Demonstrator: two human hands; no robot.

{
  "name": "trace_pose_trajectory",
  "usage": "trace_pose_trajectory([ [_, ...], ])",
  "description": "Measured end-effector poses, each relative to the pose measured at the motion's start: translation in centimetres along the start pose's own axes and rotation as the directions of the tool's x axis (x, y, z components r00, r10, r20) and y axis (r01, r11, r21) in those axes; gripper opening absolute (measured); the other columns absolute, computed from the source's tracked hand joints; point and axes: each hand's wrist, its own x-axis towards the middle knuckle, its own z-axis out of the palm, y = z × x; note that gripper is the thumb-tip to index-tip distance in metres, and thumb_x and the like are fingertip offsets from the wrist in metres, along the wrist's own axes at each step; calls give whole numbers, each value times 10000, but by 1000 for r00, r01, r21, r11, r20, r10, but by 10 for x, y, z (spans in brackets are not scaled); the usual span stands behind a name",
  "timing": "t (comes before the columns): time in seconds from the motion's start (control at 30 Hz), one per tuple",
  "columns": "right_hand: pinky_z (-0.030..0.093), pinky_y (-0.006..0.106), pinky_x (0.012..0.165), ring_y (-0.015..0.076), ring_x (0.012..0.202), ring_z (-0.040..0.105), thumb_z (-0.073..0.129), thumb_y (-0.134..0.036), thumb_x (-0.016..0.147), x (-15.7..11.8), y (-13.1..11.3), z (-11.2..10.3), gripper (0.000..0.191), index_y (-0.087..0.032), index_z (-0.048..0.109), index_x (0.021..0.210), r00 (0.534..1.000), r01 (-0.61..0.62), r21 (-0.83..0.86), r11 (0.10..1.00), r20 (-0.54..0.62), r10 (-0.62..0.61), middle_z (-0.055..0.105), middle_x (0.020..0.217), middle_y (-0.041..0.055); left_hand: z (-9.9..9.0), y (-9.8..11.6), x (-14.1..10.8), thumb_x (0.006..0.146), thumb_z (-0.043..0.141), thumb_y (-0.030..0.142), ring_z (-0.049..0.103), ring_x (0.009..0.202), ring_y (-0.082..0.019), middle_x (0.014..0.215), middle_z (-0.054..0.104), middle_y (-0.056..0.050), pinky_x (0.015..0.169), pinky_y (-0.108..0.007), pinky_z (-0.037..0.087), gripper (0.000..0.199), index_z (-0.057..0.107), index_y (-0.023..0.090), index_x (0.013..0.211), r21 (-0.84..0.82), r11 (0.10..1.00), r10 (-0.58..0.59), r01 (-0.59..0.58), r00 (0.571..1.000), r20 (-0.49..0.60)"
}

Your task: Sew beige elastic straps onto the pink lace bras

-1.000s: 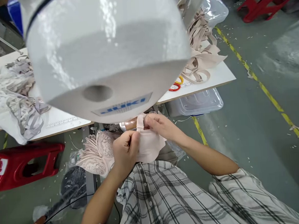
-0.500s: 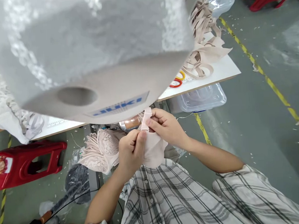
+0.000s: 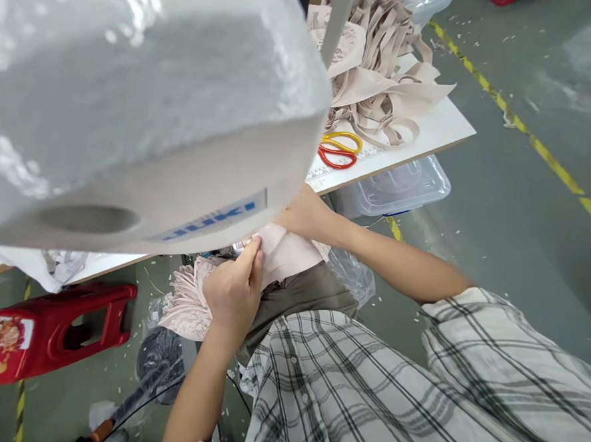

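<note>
My left hand [image 3: 235, 283] pinches the edge of a pale pink bra [image 3: 292, 253] between thumb and fingers, just below the machine head. The bra's smooth fabric spreads above my lap, and its upper part is out of sight under the machine. My right hand [image 3: 304, 212] reaches in at the far side of the fabric, its fingers hidden behind the sewing machine head [image 3: 181, 148]. Left of my left hand hangs a stack of pink lace bra cups [image 3: 190, 299].
Scissors with red and yellow handles [image 3: 340, 150] lie on the white table [image 3: 450, 128] beside a heap of beige straps [image 3: 390, 48]. Below the table edge is a clear plastic box [image 3: 406, 186]. A red stool [image 3: 62, 328] stands at left.
Both hands have moved up toward the machine with the bra, the right hand going under the head. The strap end is now hidden. My view has shifted to the right.
</note>
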Motion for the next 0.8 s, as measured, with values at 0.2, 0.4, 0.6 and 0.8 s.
trace_pose_trajectory([
  [0.2,442,347,795,248,839,620,530,-328,902,14,-8,-1,182,-173,624,927,998,-28,-241,970,54,43,654,758,50,-4,-3,7,991,523,342,604,527,-121,674,750,-18,523,-253,318,294,763,230,1120,53,998,-42,39,998,45],
  [0.4,462,353,773,249,802,626,529,-301,896,15,-12,-1,168,-189,630,970,996,-54,-185,981,56,65,643,738,29,-3,-6,6,993,509,359,626,560,-128,657,743,-31,539,-243,330,309,779,233,1072,26,997,-71,70,996,57],
  [0.6,473,352,765,229,745,598,572,-300,881,14,-6,1,101,-224,623,923,997,-61,-22,998,37,62,596,676,4,-4,-6,7,989,515,354,607,549,-131,683,752,-34,541,-250,333,300,776,228,1065,24,997,-70,68,995,70],
  [0.8,476,366,777,245,768,613,586,-318,876,15,-5,2,91,-229,602,863,997,-74,-12,997,22,74,598,670,10,-5,-5,9,993,502,354,618,568,-136,674,745,-40,545,-254,339,311,779,221,1041,33,997,-73,71,994,84],
])
